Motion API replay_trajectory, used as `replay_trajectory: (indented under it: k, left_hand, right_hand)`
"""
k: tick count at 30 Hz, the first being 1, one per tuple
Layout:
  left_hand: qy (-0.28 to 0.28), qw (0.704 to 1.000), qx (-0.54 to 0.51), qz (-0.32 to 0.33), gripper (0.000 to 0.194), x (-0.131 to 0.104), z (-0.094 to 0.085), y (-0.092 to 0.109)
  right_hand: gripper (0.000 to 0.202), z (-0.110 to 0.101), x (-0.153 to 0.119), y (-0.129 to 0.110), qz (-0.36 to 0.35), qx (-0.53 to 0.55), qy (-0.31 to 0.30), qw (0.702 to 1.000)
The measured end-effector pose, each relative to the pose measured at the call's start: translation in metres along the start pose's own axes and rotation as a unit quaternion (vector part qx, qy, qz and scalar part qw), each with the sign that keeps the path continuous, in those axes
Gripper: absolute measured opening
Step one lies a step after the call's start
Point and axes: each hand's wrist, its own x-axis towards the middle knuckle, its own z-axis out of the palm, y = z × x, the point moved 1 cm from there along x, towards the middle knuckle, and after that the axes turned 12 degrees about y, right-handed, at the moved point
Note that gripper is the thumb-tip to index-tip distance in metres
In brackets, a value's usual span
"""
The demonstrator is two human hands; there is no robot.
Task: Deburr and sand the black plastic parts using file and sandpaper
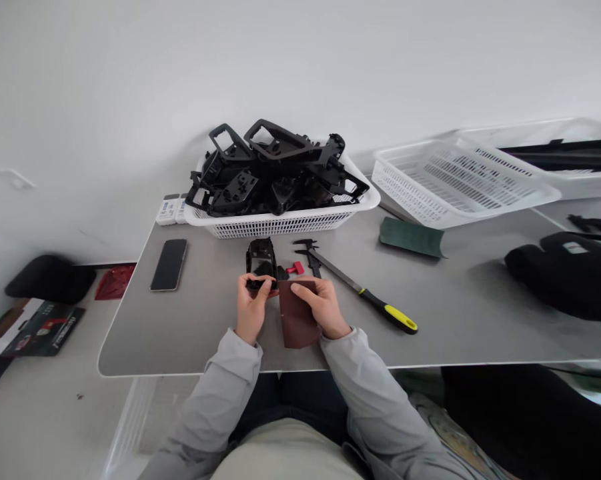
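Note:
My left hand (253, 303) grips the near end of a black plastic frame (261, 252), which stands out beyond my fingers over the grey table. Held in my right hand (326, 307) is a reddish-brown sheet of sandpaper (297, 319), with the thumb pressed on its face. The sheet's upper left edge lies close by the frame's near end; whether they touch I cannot tell. Just beyond my hands lie a small red piece (295, 268) and a black caliper (307, 253). A file (375, 300) with a black and yellow handle slants to the right.
A white basket (280, 223) heaped with black plastic parts (275, 167) stands at the back. Right of it are another white basket (460, 180) and a curled green sheet (411, 237). A phone (169, 265) lies left; a black bag-like object (563, 273) sits right.

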Motion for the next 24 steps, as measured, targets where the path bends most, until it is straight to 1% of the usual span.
replay_trajectory:
  k: [4, 6, 8, 14, 19, 21, 24]
  left_hand:
    - [-0.034, 0.999, 0.002, 0.007, 0.033, -0.0017, -0.0017, -0.0017]
    - [-0.048, 0.999, 0.009, 0.016, 0.031, -0.0032, -0.0018, -0.0015]
    - [-0.053, 0.998, 0.014, 0.023, 0.031, -0.0041, -0.0013, -0.0007]
    - [-0.038, 0.999, 0.008, 0.021, 0.035, -0.0031, -0.0006, 0.0008]
    - [-0.05, 0.999, 0.007, 0.011, 0.036, -0.0033, 0.0, 0.0016]
    - [-0.045, 0.999, -0.002, 0.007, 0.037, -0.0032, 0.0006, 0.0023]
    - [-0.031, 0.999, -0.01, 0.005, 0.04, -0.0023, 0.0013, 0.0028]
  right_hand:
    - [0.022, 0.0036, -0.0034, -0.0031, -0.068, -0.064, -0.061, 0.994]
    - [0.021, 0.0055, -0.0039, -0.0026, -0.101, -0.092, -0.069, 0.988]
    - [0.02, 0.006, -0.0036, -0.0016, -0.118, -0.105, -0.063, 0.986]
    - [0.02, 0.0019, -0.0022, -0.0034, -0.079, -0.072, -0.028, 0.994]
    - [0.02, 0.0047, -0.0032, -0.0039, -0.122, -0.099, -0.039, 0.987]
    - [0.019, 0.0041, -0.0031, -0.0027, -0.12, -0.095, -0.019, 0.988]
    - [0.02, 0.0003, -0.0018, 0.0001, -0.083, -0.067, 0.023, 0.994]
